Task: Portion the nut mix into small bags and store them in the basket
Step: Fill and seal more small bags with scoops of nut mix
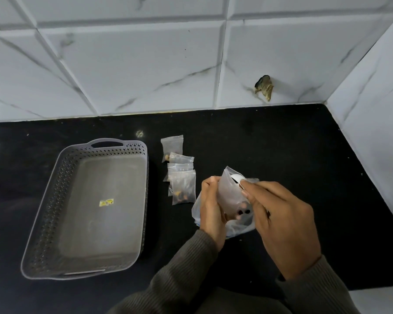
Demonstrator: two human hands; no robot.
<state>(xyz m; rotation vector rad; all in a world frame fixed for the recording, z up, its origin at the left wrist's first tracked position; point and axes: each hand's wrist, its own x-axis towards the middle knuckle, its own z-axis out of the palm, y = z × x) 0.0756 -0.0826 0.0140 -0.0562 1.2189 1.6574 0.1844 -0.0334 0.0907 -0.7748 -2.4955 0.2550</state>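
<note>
My left hand point(210, 207) curls around a small bag point(229, 193), holding it upright over the counter point(281, 143). My right hand point(281, 223) pinches at the bag's mouth, where something white and round point(236, 177) shows; I cannot tell whether my fingertips hold it or only the plastic. A few dark nuts point(243, 210) sit at the bottom of the bag. Beneath both hands lies a bigger clear bag point(241, 228). Just left of my hands, four filled bags point(182, 177) lie overlapping in a row on the counter. Further left stands the grey basket point(43, 211), holding none of them, with a yellow sticker point(106, 202) on its floor.
</note>
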